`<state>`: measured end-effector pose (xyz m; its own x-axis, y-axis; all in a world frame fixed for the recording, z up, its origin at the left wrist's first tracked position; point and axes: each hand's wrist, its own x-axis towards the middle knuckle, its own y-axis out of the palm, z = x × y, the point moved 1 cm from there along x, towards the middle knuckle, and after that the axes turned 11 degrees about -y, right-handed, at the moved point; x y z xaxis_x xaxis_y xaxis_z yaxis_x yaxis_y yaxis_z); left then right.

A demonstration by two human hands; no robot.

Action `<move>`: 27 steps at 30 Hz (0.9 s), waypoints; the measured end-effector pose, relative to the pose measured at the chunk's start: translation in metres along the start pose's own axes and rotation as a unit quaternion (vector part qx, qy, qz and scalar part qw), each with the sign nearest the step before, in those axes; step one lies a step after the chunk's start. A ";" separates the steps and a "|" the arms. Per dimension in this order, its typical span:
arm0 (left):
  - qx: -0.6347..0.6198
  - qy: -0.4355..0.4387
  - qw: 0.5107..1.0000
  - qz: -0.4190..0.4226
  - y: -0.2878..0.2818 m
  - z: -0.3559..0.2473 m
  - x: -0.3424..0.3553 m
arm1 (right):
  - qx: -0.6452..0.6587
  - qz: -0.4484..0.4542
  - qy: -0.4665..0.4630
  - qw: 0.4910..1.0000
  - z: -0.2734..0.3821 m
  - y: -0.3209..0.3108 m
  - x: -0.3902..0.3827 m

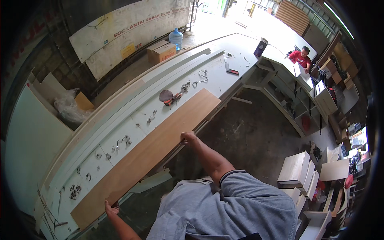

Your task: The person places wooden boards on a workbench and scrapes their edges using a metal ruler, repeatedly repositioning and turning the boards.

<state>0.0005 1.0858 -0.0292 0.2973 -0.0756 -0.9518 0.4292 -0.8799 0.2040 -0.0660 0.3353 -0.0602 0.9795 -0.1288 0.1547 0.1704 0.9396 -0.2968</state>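
A long brown wooden board (146,156) lies slantwise along the near side of a pale workbench (120,122). My left hand (112,208) grips its near edge close to the left end, thumb on top and fingers mostly hidden below. Farther right along that edge, my right hand (187,137) is closed on the board, its fingers partly hidden. Just beyond the board rests an orange-and-black hand tool with a round disc (167,98). Small metal pieces (124,142) are scattered in several groups behind the board.
Long pale strips (160,76) run along the bench's far side. A square (231,70) and a dark can (261,47) stand toward the far right. Cardboard boxes (163,52) and a blue water jug (175,39) are beyond. A person in red (300,58) works by open cabinets (286,96).
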 end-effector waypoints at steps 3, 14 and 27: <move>0.008 -0.025 1.000 0.006 -0.035 0.006 -0.010 | 0.234 -0.039 0.196 0.952 0.024 0.046 0.022; -0.223 0.193 0.933 -0.208 0.027 0.054 -0.012 | 0.166 -0.014 0.405 0.899 0.093 -0.047 0.000; 0.309 0.559 0.609 -0.471 0.360 0.243 -0.012 | -0.191 -0.188 0.198 0.943 -0.011 -0.393 0.043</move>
<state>-0.0561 0.6561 -0.0006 0.7103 0.6616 0.2403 0.5576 -0.3205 -0.7657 -0.0900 -0.0425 0.0527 0.7924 -0.6095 -0.0253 0.4654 0.6308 -0.6208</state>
